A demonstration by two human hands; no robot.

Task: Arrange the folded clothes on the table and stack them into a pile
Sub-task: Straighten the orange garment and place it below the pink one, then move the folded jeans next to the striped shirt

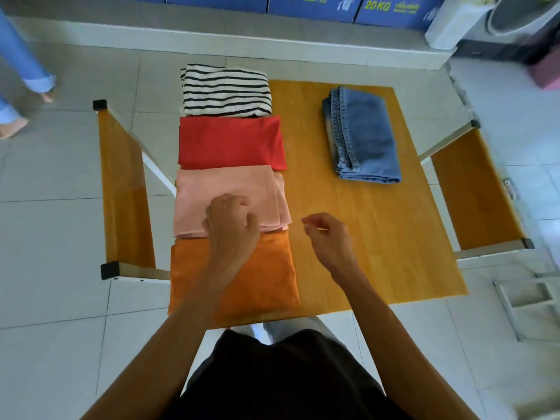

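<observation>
Folded clothes lie in a column along the left side of the wooden table: a striped top farthest, then a red garment, a pink one, and an orange one nearest me. Folded blue jeans lie apart at the far right. My left hand hovers over the near edge of the pink garment, fingers curled, holding nothing I can see. My right hand hangs above bare table just right of the column, fingers loosely bent and apart, empty.
Wooden benches flank the table on both sides. Blue boxes line the far wall, with a washing machine at top right. Another person's legs stand at the far left on the tiled floor.
</observation>
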